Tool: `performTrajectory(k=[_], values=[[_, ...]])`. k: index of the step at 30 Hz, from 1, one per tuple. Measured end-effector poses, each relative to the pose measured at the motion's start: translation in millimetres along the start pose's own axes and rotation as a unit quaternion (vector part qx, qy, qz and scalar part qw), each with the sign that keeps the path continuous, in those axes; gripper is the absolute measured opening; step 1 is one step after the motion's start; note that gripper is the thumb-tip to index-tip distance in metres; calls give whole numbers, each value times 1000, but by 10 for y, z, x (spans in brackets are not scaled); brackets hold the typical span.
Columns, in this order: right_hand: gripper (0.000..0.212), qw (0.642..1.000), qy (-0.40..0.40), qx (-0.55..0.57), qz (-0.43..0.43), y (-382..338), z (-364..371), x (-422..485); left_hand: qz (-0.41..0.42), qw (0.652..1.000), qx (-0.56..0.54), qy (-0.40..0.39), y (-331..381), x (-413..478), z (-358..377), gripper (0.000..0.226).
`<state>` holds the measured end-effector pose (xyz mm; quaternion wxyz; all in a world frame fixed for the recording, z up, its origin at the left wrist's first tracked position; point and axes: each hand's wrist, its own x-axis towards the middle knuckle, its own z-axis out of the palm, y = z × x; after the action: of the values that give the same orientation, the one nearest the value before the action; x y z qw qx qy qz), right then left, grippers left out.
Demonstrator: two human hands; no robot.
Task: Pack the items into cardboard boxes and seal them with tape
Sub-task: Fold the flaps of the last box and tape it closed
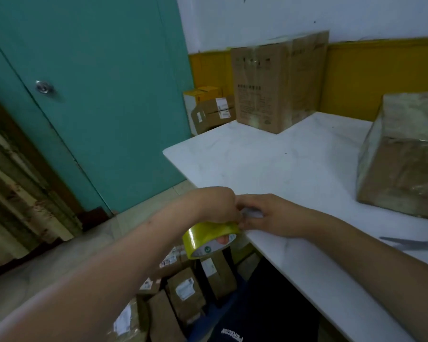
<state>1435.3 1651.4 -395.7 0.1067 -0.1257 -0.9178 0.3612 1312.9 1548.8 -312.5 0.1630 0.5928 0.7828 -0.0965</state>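
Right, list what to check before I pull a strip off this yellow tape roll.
1. Grip on the yellow tape roll: ok, the left hand holds it, a finger through its core.
2. Tape end pinched by the right hand: cannot tell, its fingertips at the roll's top edge are blurred.
3. Place of the tape-wrapped cardboard box: ok, it stands on the white table, to the right.
4. Place of the metal scissors: ok, on the table by the right forearm.
5. Open seam left on that box: cannot tell.

Teal door (97,95), white table (294,169), yellow-banded wall (381,70).
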Motion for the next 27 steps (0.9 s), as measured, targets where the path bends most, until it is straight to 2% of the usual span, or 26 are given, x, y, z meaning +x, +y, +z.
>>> performTrajectory(k=[2,5,9,12,14,18,21,24,27], values=[[38,999,-2,37,-2,-29,39,-9,6,1000,-10,13,-35,-87,-116,37],[10,995,25,93,0,-132,23,-5,35,998,-45,37,-130,-226,-339,44],[21,970,89,221,46,-299,-332,-86,75,988,-61,121,-203,-232,-587,34],[26,973,166,155,38,-400,-655,-218,154,969,-151,123,-155,-139,-715,29],[26,958,249,131,48,-430,-849,-314,205,947,-210,132,-44,-37,-794,25],[25,907,404,98,65,-494,-1274,-553,288,897,-273,194,417,247,-1002,20],[31,856,505,59,97,-535,-1646,-747,367,848,-322,203,878,414,-1214,16],[40,822,543,35,169,-548,-2055,-933,415,819,-354,178,1296,559,-1472,15],[26,811,543,60,210,-575,-2447,-1092,437,807,-359,170,1628,694,-1771,18]])
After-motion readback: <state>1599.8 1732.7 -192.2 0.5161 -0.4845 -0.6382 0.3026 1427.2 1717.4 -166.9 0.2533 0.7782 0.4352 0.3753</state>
